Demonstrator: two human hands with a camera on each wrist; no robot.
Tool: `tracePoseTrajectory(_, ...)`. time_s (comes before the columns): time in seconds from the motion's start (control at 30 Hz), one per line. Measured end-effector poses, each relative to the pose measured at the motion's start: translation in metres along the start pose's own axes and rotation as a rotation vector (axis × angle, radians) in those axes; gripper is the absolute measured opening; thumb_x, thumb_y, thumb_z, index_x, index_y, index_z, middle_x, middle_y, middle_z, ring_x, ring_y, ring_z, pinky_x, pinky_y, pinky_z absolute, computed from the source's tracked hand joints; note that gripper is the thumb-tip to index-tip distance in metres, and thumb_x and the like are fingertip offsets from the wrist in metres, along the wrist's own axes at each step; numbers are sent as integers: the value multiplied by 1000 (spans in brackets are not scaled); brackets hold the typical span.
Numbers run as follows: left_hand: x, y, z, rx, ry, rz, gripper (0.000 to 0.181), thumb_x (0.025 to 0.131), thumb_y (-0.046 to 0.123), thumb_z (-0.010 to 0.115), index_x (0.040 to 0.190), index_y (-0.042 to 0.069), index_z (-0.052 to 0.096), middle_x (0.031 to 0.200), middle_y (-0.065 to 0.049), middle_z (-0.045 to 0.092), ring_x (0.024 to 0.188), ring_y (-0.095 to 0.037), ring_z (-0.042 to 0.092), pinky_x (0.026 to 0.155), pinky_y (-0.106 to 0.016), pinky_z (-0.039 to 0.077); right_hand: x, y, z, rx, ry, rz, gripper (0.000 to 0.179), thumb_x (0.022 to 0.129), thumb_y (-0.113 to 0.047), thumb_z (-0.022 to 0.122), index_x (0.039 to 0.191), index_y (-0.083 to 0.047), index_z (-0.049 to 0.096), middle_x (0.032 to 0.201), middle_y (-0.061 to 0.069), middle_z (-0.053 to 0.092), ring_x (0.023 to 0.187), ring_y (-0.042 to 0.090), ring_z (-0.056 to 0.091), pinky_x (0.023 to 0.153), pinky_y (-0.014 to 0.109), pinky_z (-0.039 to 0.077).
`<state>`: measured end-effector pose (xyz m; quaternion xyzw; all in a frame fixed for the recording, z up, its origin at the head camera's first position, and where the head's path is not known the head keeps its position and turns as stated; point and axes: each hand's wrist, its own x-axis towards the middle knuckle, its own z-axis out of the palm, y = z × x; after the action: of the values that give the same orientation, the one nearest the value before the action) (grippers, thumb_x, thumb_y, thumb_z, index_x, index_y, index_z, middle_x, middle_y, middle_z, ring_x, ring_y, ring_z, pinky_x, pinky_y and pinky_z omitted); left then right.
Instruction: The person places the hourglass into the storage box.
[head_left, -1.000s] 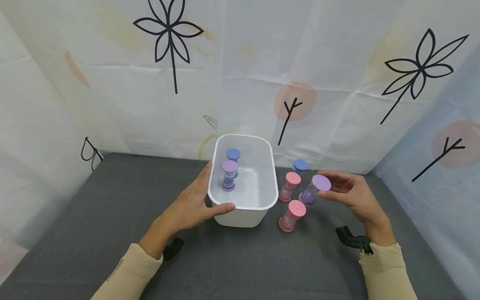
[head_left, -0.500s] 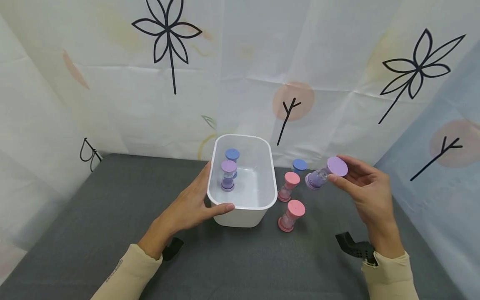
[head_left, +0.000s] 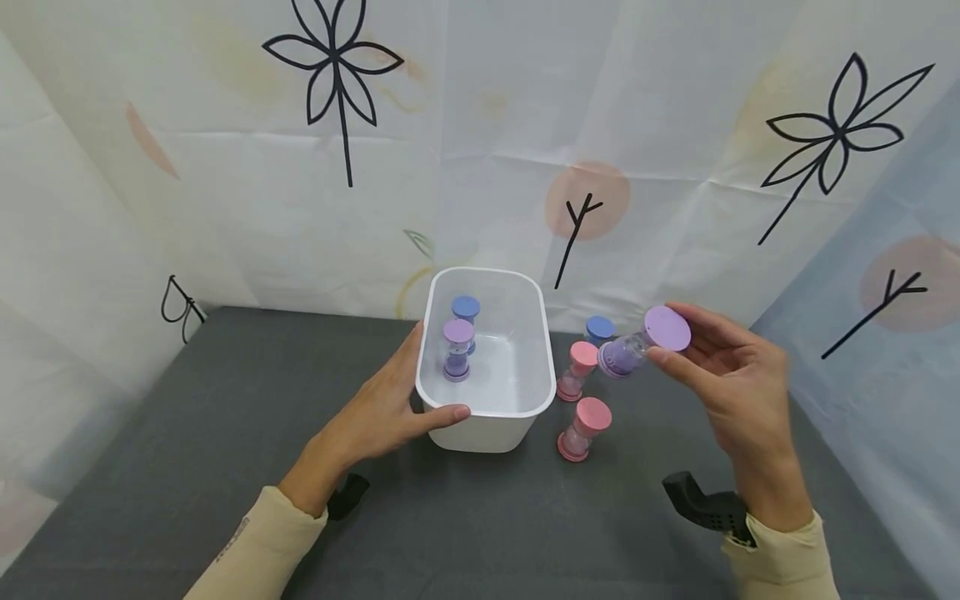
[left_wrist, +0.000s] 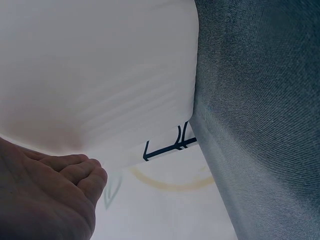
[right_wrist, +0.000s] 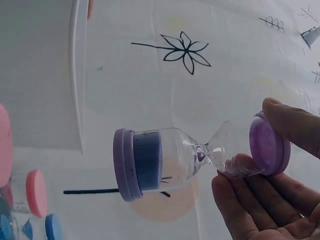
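Note:
My left hand (head_left: pixel 375 408) rests on the near left corner of a white plastic bin (head_left: pixel 483 435), thumb along the front rim and fingers along the left outer wall (left_wrist: pixel 80 170). Inside the bin stand a blue sand timer (head_left: pixel 466 307) and a purple one (head_left: pixel 458 333). To its right, my right hand (head_left: pixel 738 379) pinches the purple cap of another sand timer (right_wrist: pixel 170 160) between thumb and fingers. That timer is held tilted above the table, its far cap pointing toward the bin and purple sand in that end.
Right of the bin, two pink sand timers (head_left: pixel 572 371) (head_left: pixel 592 415) and a blue sand timer (head_left: pixel 600 328) stand on the dark grey tabletop (head_left: pixel 480 533). A white patterned cloth (head_left: pixel 495 150) rises behind the table and along both sides.
My right hand has lifted the purple sand timer off the table, tipped it over sideways, then shifted it slightly left. My left hand and the bin have stayed in place.

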<state>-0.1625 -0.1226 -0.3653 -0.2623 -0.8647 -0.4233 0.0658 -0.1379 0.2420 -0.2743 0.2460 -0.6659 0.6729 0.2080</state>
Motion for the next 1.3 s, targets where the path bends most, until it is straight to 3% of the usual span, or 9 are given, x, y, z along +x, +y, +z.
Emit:
tracePoseTrajectory(0.2, -1, 0, 0, 2, -5, -9, 117, 82, 64, 76, 162, 39, -6, 164, 13, 16, 140, -14, 37, 106, -57, 39, 11, -9, 24, 7, -78, 2, 52, 77, 27, 71, 127, 17, 61, 118, 16, 69, 102, 22, 68, 87, 27, 54)
tracePoseTrajectory(0.4, -1, -2, 1, 9, 0, -10, 117, 82, 64, 76, 162, 39, -6, 165, 13, 13, 142, -18, 37, 106, -58, 39, 23, -6, 54, 4, -107, 65, 50, 76, 25, 73, 124, 15, 64, 115, 18, 69, 101, 24, 69, 89, 29, 54)
tracePoseTrajectory(0.53, -1, -2, 1, 13, -3, -15, 117, 82, 65, 75, 162, 39, -8, 166, 13, 11, 144, -23, 36, 106, -59, 38, 29, 7, 73, -17, -165, 140, 50, 78, 19, 76, 126, 12, 64, 116, 17, 69, 102, 24, 70, 91, 32, 54)
tracePoseTrajectory(0.77, 0, -2, 1, 5, -6, -26, 117, 82, 66, 74, 162, 40, -7, 165, 14, 14, 141, -15, 37, 106, -57, 40, 34, 35, 108, -29, -280, 256, 49, 82, 9, 79, 129, 7, 64, 117, 19, 68, 104, 24, 71, 92, 34, 54)
tracePoseTrajectory(0.97, -1, -3, 2, 5, -13, -29, 116, 83, 65, 73, 161, 40, -8, 166, 13, 11, 141, -22, 39, 105, -57, 40, 37, 64, 132, -30, -366, 355, 44, 83, 1, 82, 124, 3, 68, 113, 16, 71, 101, 26, 72, 91, 34, 54)
tracePoseTrajectory(1.3, -1, -2, 1, 10, -15, -27, 115, 84, 65, 73, 162, 39, -8, 167, 12, 10, 141, -25, 40, 105, -57, 41, 48, 86, 150, -221, -494, 436, 44, 79, -7, 88, 119, 3, 71, 106, 12, 74, 97, 23, 72, 89, 35, 55)
